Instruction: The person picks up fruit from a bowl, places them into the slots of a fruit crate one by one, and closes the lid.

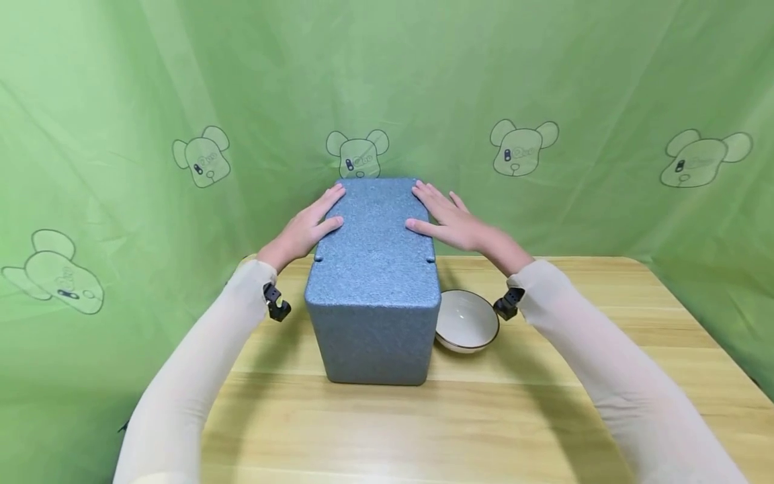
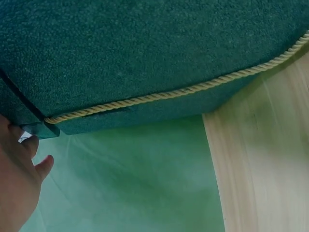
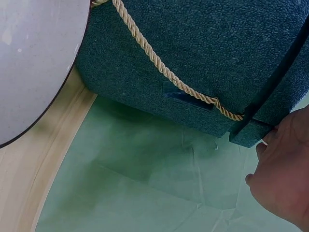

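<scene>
A blue-grey foam box [image 1: 375,343] with its lid [image 1: 375,242] on stands on the wooden table. My left hand [image 1: 305,228] rests along the lid's far left edge, its thumb laid over the top. At the far right edge my right hand [image 1: 450,222] touches the lid the same way, fingers fairly straight. In the left wrist view a twisted beige rope [image 2: 169,94] runs along the box's side, below the lid seam. Another rope [image 3: 154,58] hangs on the opposite side in the right wrist view, near a slot. Parts of the fingers are hidden in both wrist views.
A white bowl [image 1: 465,321] with a dark rim stands close against the box's right side, under my right forearm. The wooden table [image 1: 387,430] reaches to a green curtain [image 1: 435,81] printed with bear heads, which hangs behind and on both sides.
</scene>
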Available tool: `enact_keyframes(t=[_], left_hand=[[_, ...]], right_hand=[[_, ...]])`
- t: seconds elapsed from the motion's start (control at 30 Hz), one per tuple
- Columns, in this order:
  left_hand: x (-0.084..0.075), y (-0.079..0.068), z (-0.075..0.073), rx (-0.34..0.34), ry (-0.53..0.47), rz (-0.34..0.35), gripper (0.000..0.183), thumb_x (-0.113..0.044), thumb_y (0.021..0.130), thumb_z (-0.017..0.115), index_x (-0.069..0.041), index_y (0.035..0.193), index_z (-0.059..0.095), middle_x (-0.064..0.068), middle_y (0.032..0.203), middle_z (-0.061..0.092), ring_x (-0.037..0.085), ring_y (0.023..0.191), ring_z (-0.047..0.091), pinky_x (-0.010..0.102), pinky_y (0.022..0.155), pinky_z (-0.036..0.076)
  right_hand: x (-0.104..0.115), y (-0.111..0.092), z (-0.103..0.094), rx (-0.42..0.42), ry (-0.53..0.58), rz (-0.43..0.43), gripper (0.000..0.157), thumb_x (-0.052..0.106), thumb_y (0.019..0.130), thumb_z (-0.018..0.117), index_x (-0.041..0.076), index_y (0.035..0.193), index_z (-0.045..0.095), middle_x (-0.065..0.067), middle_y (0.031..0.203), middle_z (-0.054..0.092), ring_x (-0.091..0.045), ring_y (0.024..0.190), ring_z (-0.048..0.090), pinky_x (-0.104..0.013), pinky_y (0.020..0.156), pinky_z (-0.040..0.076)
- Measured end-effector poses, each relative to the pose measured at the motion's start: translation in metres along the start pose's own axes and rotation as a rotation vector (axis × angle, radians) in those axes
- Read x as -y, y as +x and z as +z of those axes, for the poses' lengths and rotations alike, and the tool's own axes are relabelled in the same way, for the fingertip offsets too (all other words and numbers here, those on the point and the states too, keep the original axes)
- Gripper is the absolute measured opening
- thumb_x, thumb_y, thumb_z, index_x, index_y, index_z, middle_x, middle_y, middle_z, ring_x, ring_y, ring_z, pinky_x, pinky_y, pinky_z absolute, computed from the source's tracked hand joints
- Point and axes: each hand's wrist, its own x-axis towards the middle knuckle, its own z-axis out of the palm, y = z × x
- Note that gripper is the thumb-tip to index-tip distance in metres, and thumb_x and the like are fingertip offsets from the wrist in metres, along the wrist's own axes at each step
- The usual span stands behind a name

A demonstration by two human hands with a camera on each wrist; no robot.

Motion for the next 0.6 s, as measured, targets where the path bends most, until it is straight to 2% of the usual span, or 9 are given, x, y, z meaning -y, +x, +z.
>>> enact_keyframes(t=[0.2, 0.33, 0.47, 0.6], left_hand=[[-0.003, 0.004, -0.006, -0.006, -0.018, -0.022, 0.068, -0.037, 0.105, 0.042, -0.013, 0.164, 0.021, 0.008, 0.173, 0.011, 0.034, 0.16, 0.01, 0.053, 0.129, 0.012], [-0.007, 0.013, -0.016, 0.01, 0.036, -0.021, 0.07, -0.04, 0.104, 0.045, -0.012, 0.164, 0.022, 0.009, 0.172, 0.013, 0.037, 0.159, 0.008, 0.058, 0.127, 0.011], [-0.009, 0.013, -0.022, 0.045, 0.098, -0.042, 0.075, -0.05, 0.104, 0.044, -0.016, 0.165, 0.017, 0.008, 0.173, 0.009, 0.037, 0.16, 0.005, 0.06, 0.127, 0.008], [-0.007, 0.006, -0.027, 0.012, 0.155, -0.089, 0.074, -0.055, 0.105, 0.039, -0.022, 0.166, 0.014, 0.006, 0.173, 0.006, 0.034, 0.16, 0.0, 0.06, 0.127, 0.001]], right_hand=[[0.003, 0.004, -0.009, 0.016, 0.007, -0.002, 0.095, 0.074, 0.098, 0.035, 0.016, 0.166, 0.002, -0.005, 0.173, -0.005, -0.03, 0.161, -0.005, -0.061, 0.125, -0.012], [0.004, 0.008, -0.02, 0.044, -0.046, 0.02, 0.094, 0.077, 0.096, 0.033, 0.022, 0.166, 0.001, -0.001, 0.173, -0.007, -0.029, 0.16, -0.01, -0.06, 0.124, -0.015], [0.003, 0.007, -0.025, 0.068, -0.096, 0.039, 0.093, 0.079, 0.095, 0.029, 0.027, 0.166, -0.002, 0.002, 0.172, -0.011, -0.028, 0.159, -0.015, -0.058, 0.122, -0.021], [0.0, 0.001, -0.031, 0.011, -0.1, 0.054, 0.091, 0.079, 0.096, 0.029, 0.03, 0.165, -0.004, 0.005, 0.171, -0.011, -0.029, 0.159, -0.014, -0.055, 0.121, -0.024]])
